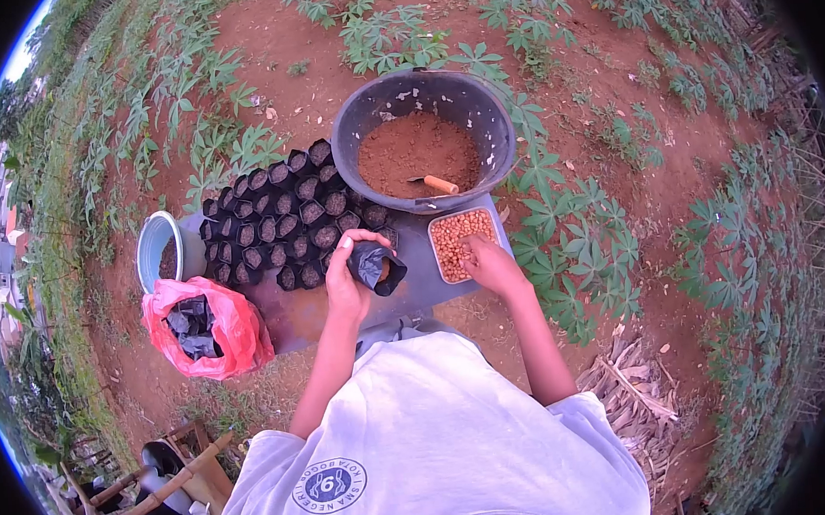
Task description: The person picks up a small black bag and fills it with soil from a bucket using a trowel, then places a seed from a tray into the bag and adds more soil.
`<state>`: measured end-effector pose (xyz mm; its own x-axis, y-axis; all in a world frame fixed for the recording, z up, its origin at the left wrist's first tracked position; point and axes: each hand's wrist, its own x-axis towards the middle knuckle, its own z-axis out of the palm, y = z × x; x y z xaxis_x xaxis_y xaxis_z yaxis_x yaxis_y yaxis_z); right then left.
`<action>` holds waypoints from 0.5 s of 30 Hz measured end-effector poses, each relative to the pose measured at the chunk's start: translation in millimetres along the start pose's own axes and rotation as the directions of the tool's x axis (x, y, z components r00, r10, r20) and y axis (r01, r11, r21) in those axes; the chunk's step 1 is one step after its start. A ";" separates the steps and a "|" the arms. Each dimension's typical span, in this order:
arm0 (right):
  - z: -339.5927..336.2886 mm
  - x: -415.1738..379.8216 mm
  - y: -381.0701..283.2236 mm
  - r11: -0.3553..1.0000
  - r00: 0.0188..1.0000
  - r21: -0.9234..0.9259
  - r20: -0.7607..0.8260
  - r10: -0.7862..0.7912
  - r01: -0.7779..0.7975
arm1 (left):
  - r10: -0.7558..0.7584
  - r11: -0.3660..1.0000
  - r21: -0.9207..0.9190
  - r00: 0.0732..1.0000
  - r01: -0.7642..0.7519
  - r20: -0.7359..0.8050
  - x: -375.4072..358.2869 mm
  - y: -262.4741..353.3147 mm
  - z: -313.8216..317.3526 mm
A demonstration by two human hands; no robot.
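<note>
Black plastic forms the small bag (387, 272) that my left hand (343, 273) holds mid-view, fingers curled around it. At three o'clock from it, my right hand (491, 266), partly curled, dips into seeds (451, 227); whether it grips any, I cannot tell. Filled bags (278, 218) crowd ten o'clock; a basin (498, 134) sits at one.

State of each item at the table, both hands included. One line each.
Left hand: closed around held bag
Held bag: mouth open
Right hand: at the kernels, grip unclear
Kernel tray: uncovered, well filled
Basin: open, part-filled with soil
Trowel: lying on soil
Bag rows: standing, filled
Bucket: open, part-filled
Red bag: open, black plastic inside
</note>
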<state>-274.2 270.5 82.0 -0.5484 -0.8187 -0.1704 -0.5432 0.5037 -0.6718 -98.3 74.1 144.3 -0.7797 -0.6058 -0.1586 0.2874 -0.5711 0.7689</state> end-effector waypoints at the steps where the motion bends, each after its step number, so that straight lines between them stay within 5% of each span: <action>1: 2.2 0.4 4.3 0.999 0.998 -0.029 0.040 0.040 -0.039 | 0.003 1.000 0.010 1.000 -0.003 -0.011 -0.5 0.9 -0.3; 15: 35.1 6.6 54.8 0.993 0.997 -0.083 -0.012 -0.080 0.079 | -0.276 0.915 -0.350 0.942 0.198 -0.189 -5.1 -7.0 -0.6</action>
<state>-285.3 283.0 18.8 -0.5107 -0.8531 -0.1070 -0.6359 0.4585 -0.6208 -96.1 80.9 139.4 -0.7088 -0.5178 -0.4790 0.3034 -0.8368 0.4556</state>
